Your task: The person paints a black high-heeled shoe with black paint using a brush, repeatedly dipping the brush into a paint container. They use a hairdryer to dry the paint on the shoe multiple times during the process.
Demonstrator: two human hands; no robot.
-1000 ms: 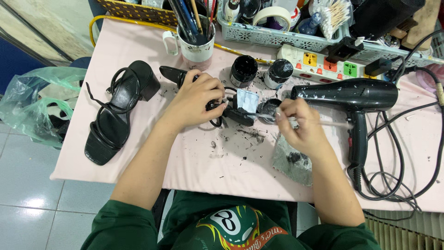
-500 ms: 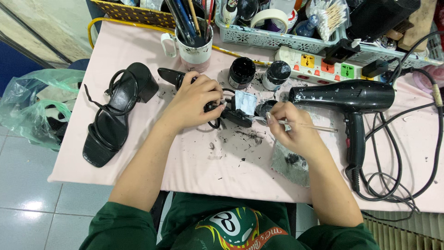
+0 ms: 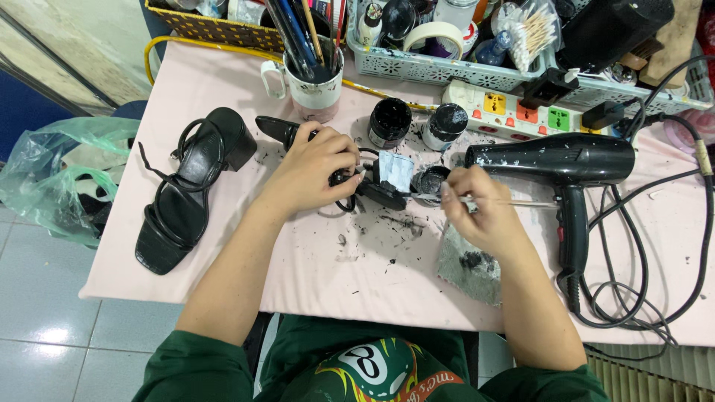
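Two black heeled sandals are on the pink table (image 3: 223, 74): one lies free at the left (image 3: 182, 190), the other (image 3: 328, 160) is under work at the middle, near two small open pots of black paint (image 3: 417, 123). We note the left hand (image 3: 316, 167) closed over this second sandal's straps, pinning it to the table, and the right hand (image 3: 480, 205) pinched shut on a thin brush (image 3: 514, 201) whose tip reaches toward a pale taped patch on the shoe. We judge the sandal light, stiff in sole and heel, limp in its thin straps, and likely smeary where paint is wet; best held by the heel or sole edge. A black hair dryer (image 3: 566, 160) lies just right of the brush hand, a stained grey rag (image 3: 469, 264) below it.
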